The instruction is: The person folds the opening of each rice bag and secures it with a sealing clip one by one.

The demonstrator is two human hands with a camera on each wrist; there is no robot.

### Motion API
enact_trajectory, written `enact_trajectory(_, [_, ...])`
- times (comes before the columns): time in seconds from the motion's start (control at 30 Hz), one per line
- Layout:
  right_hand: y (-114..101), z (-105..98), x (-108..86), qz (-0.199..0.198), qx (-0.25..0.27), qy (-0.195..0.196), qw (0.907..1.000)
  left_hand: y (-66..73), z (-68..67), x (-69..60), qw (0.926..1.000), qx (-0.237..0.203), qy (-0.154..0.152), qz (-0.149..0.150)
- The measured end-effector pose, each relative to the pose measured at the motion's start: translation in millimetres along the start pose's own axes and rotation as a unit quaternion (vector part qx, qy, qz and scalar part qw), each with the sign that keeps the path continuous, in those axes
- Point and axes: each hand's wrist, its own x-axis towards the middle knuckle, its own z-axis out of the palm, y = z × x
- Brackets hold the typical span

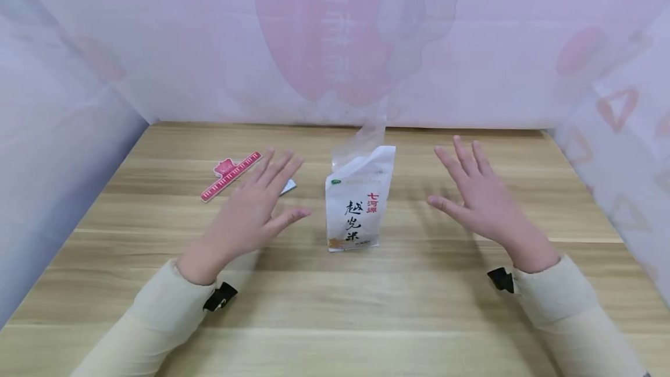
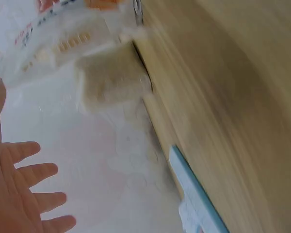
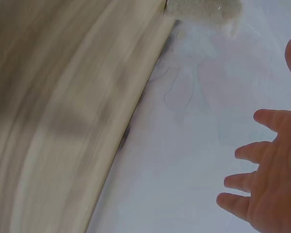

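A white rice bag [image 1: 358, 208] with red and black characters stands upright on the table between my two hands, its top open and slanted. Behind it rises some clear plastic [image 1: 366, 138]; in the left wrist view a clear pack of rice [image 2: 114, 77] sits beside the bag. My left hand [image 1: 256, 214] hovers left of the bag, fingers spread, touching nothing. A red clip with a piano-key pattern [image 1: 230, 176] lies beyond that hand. Under its fingers a pale blue strip [image 1: 288, 187] is mostly hidden. Right of the bag, my right hand [image 1: 478, 202] is held in the air, fingers spread, holding nothing.
The wooden table [image 1: 335, 307] meets a pale printed backdrop [image 1: 209, 45] at its far edge. Similar printed walls flank it left and right. Both sleeves carry a small black piece at the cuff.
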Motion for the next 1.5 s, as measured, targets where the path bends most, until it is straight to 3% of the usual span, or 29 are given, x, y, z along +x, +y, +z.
enact_trajectory(0.17, [-11.0, 8.8, 3.0, -0.03, 0.043, -0.005, 0.9986, 13.6, 7.6, 3.2, 0.9982, -0.053, -0.026, 0.009])
enact_trajectory(0.33, [-21.7, 20.3, 4.0, -0.061, 0.096, -0.01, 0.9935, 19.4, 16.4, 4.4, 0.9905, -0.124, -0.06, 0.002])
enact_trajectory(0.63, [-43.6, 28.7, 11.6, -0.093, 0.164, -0.031, 0.9816, 21.8, 27.8, 9.1, 0.9767, -0.204, -0.059, 0.029])
enact_trajectory(0.77, [-51.2, 32.1, 15.0, -0.095, 0.205, -0.048, 0.973, 23.0, 30.2, 7.4, 0.9693, -0.236, -0.068, 0.014])
enact_trajectory(1.0, [-57.4, 38.5, 18.8, -0.105, 0.265, -0.085, 0.9548, 26.9, 35.4, 7.7, 0.9416, -0.32, -0.101, -0.025])
enact_trajectory(1.2, [-59.9, 43.9, 25.4, -0.117, 0.289, -0.094, 0.9454, 26.4, 35.8, 7.5, 0.938, -0.329, -0.098, -0.048])
enact_trajectory(1.5, [-60.5, 47.1, 30.0, -0.125, 0.316, -0.103, 0.9347, 26.7, 35.8, 5.7, 0.9248, -0.363, -0.089, -0.068])
